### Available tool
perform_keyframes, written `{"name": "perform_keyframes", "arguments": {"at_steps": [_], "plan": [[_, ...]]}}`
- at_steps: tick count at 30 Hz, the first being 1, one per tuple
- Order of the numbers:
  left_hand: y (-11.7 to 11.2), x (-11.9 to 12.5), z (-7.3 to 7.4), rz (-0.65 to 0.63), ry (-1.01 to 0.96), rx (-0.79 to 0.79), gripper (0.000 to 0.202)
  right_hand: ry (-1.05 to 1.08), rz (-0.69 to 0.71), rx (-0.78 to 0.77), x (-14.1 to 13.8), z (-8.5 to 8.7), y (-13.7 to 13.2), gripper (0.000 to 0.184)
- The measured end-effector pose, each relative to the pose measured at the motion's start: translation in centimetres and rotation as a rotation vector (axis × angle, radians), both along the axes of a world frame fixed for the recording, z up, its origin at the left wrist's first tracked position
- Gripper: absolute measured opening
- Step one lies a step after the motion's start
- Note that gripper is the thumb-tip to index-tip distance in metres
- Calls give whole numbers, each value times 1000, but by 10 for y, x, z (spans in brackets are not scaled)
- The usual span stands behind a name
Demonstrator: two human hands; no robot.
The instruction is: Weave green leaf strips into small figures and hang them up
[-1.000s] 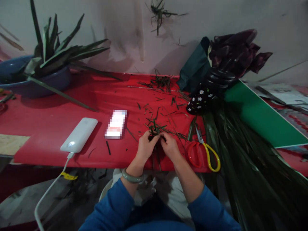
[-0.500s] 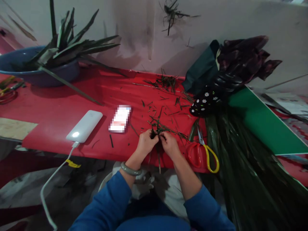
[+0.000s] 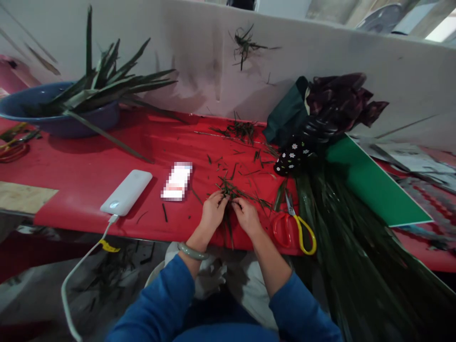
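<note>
My left hand (image 3: pixel 213 212) and my right hand (image 3: pixel 245 215) meet over the near edge of the red table (image 3: pixel 85 175). Both pinch thin green leaf strips (image 3: pixel 231 194) that fan out from between the fingertips, with a few ends hanging down over the table edge. A grey-green bangle (image 3: pixel 191 251) circles my left wrist. Both sleeves are blue. Red and yellow scissors (image 3: pixel 295 227) lie just right of my right hand.
A white power bank (image 3: pixel 126 192) with a cable and a phone (image 3: pixel 176 180) lie to the left. A blue basin (image 3: pixel 53 111) of long leaves stands at back left. A big bundle of long leaves (image 3: pixel 356 251), dark cloth (image 3: pixel 320 114) and a green board (image 3: pixel 374 185) fill the right.
The view has tilted up and shifted a little. My hands stay together on the leaf strips, fingers working slightly; nothing was let go.
</note>
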State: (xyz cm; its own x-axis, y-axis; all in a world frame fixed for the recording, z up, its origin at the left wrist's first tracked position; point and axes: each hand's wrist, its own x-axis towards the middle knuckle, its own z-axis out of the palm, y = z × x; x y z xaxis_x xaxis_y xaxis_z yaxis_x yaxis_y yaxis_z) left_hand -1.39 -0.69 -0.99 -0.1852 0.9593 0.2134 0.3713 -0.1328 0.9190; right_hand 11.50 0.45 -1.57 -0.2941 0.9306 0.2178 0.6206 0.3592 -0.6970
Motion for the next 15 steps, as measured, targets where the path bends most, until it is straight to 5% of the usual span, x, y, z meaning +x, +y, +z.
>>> {"name": "perform_keyframes", "arguments": {"at_steps": [5,15], "plan": [[0,-2,0,88,146,29,25,-46,-5,-6,0,0,1,19],[2,-3,1,132,13,-21,29,-68,75,-32,2,3,1,18]]}}
